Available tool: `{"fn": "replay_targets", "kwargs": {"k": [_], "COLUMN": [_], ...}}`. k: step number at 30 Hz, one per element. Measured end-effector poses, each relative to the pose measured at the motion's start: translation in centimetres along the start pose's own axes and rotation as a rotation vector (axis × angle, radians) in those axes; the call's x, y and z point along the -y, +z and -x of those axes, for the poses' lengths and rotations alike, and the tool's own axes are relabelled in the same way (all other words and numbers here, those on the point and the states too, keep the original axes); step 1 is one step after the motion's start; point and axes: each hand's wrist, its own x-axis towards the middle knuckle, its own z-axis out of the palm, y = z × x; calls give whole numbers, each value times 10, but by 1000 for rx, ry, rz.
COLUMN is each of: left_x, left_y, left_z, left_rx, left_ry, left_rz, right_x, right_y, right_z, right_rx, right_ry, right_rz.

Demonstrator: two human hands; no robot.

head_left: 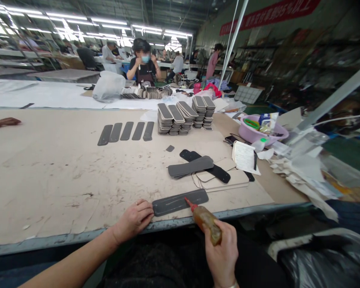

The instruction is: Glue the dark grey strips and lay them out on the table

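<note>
Clock positions are read from the strip. At five o'clock, the right hand (pixel 223 248) is closed around a bottle (pixel 210 226), its red nozzle (pixel 192 205) aimed at the strip's face. At nine o'clock, the left hand (pixel 136 216), fingers bent, touches the end of the strip; whether it pinches cannot be told. The grey strip (pixel 168 205), pale-streaked, lies flat by the near edge of the table (pixel 63 180). Farther out: a grey pile (pixel 190 167) at twelve, a notebook (pixel 244 157) at two, five pieces (pixel 126 131) at eleven, and stacks (pixel 177 120) at twelve.
</note>
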Motion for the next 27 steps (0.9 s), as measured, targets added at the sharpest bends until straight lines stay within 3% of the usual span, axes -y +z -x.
{"fn": "replay_targets", "kwargs": {"k": [4,13,16,20,22,27], "left_x": [1,3,3,4,6,7], "left_y": [1,3,3,4,4,5], "left_z": [0,2,3,3,4,6], "left_rx": [-3,9,11,17,25,54], "left_ry": [14,27,15,15,12,-7], "left_rz": [3,4,-8,-20,-21,-32], "right_x": [-20,-13,-22,-35,-34,-16], "right_y": [-11,-10,-16,-26,-25,-9], "right_z": [-9,-1,-1,-1,1,7], "right_rx": [-141,-60,-158,-293,-266,-33], "right_ry": [7,92,136,322,330,188], "right_rz": [133,-2,72,103,47,-63]}}
